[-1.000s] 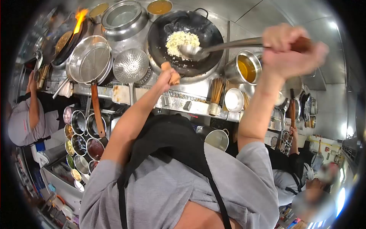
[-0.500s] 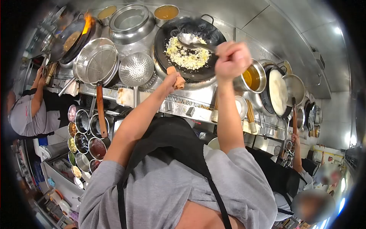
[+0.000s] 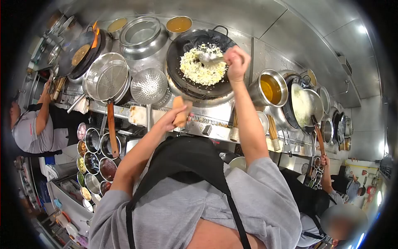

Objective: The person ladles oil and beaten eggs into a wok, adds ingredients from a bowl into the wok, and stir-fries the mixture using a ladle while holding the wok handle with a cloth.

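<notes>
My right hand [image 3: 237, 63] is closed around the handle of a metal ladle [image 3: 210, 58]. The ladle's bowl, smeared by motion, lies in the rice [image 3: 202, 74], white grains with yellow bits, inside a black wok [image 3: 176, 74]. That wok sits on a round burner, its loop handle at the back. In front of the near rim, my left hand [image 3: 171, 118] grips a folded tan cloth [image 3: 181, 111]. The cloth is apart from the wok's rim in this view.
A perforated skimmer [image 3: 148, 86] and a wire strainer [image 3: 107, 74] lie left of the wok. A pot of orange-yellow liquid [image 3: 271, 88] stands to the right. Sauce and ingredient tins [image 3: 107, 169] fill the lower left. Co-workers [image 3: 41, 128] stand on both sides.
My left hand and the cloth have drawn back from the wok's near rim. My right hand has moved left, and the ladle has shifted lower into the rice.
</notes>
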Motion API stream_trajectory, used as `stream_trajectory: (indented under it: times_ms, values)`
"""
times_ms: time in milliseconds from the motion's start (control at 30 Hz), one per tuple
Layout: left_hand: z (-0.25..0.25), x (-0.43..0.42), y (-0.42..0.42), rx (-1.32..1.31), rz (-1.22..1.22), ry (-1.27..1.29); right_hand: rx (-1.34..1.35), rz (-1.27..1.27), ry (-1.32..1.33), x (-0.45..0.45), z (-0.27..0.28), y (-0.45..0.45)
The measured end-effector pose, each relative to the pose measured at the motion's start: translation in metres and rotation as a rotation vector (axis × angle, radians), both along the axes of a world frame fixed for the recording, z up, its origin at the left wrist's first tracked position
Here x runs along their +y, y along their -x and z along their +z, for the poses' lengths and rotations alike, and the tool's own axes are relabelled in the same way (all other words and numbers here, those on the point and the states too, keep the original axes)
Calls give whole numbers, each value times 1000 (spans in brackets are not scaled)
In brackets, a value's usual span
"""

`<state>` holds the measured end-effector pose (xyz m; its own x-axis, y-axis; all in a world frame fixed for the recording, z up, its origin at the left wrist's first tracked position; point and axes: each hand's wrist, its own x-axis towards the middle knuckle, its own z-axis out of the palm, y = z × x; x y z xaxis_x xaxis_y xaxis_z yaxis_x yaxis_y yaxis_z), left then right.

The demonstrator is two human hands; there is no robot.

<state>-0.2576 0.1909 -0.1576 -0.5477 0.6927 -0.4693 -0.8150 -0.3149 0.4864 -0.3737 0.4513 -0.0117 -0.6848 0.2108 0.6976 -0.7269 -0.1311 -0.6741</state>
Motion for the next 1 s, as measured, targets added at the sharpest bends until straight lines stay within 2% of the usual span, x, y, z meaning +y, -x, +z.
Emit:
stream_trajectory:
  times_ms: [33,67,100,133,200,233,300,333,367,433,467,500,533,567,633,700,733,767,833,867,900,933,967,1000]
  values:
    - [5,-15,-13,19,26,44,-57,-102,91,5,10,-4]
    - [14,-29,-25,38,54,85,-22,22,75,17,48,-28]
    - [22,-42,-34,40,61,79,15,92,210,32,61,-44]
    - [28,-56,-46,46,145,162,61,195,124,51,82,-66]
    - [31,-61,-48,49,229,243,20,-28,251,67,88,-84]
    - [30,-60,-42,52,215,258,5,-187,327,72,72,-83]
    - [30,-44,-20,48,238,269,-26,-608,253,56,14,-42]
    - [31,-24,-5,38,283,265,-116,-455,485,31,16,-42]
    - [28,-7,11,23,287,253,-78,-229,487,3,20,-49]
    - [17,26,41,11,296,237,-47,-278,286,-68,42,-84]
    - [10,41,54,-48,274,164,82,-297,221,-95,38,-89]
    - [1,51,64,-109,246,94,21,-397,106,-113,37,-94]
    - [-10,56,75,-106,235,98,-117,-417,16,-114,19,-80]
    - [-22,61,84,-113,170,158,-26,-450,-92,-106,22,-61]
    - [-43,69,88,-121,96,218,37,-518,-106,-74,26,-15]
    - [-52,79,98,-149,224,222,-178,-306,191,-48,70,-17]
    - [-35,89,92,-162,353,384,-209,-163,217,-41,100,-36]
    - [-35,90,87,-168,351,379,-249,-21,244,-39,115,-57]
    - [-31,88,72,-161,339,188,-277,-80,226,-32,94,-53]
    - [-24,85,66,-286,207,145,-272,-127,218,-20,82,-39]
    - [17,82,51,-287,198,143,-267,-176,211,-7,77,-26]
    - [76,79,25,-389,206,210,-274,-174,347,0,85,-21]
    - [111,77,11,-488,213,279,-306,-173,380,13,92,-17]
    - [120,75,11,-490,203,283,-327,-165,352,7,108,-29]
